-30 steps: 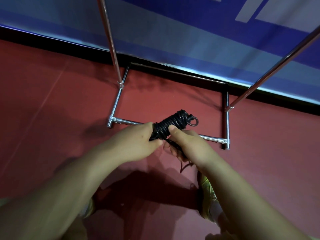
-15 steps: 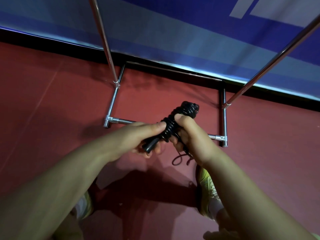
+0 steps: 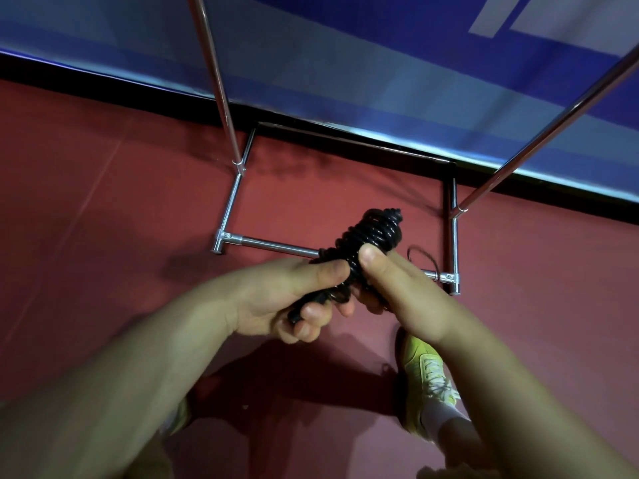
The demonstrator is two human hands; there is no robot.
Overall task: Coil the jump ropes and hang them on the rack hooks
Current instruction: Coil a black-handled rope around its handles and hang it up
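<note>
Dark red floor [image 3: 103, 236] fills most of the view, w/ a black strip along its far edge and a blue-and-white banner wall [image 3: 345, 63] behind that. Chrome rack [image 3: 228, 205] stands on the floor close to the wall: rectangular base of tubes, two shiny uprights rising out of frame, one on the left, one slanting up to the right. No hooks in view. Both forearms reach fwd from the bottom corners and meet above the rack's front base tube. Left hand [image 3: 294, 299] has fingers curled under and thumb on top, gripping the lower end of the black jump rope [image 3: 366, 240], incl. a handle end poking out below the palm. Right hand [image 3: 397, 288] pinches the bundle mid-way, thumb pressed on the coils, fingers wrapped behind. Rope is wound tight into a thick spiral bundle, tilted up and away, top end free; a thin loose loop hangs just right of the right hand. Yellow-green shoe [image 3: 425, 375] on the floor under the right forearm.
</note>
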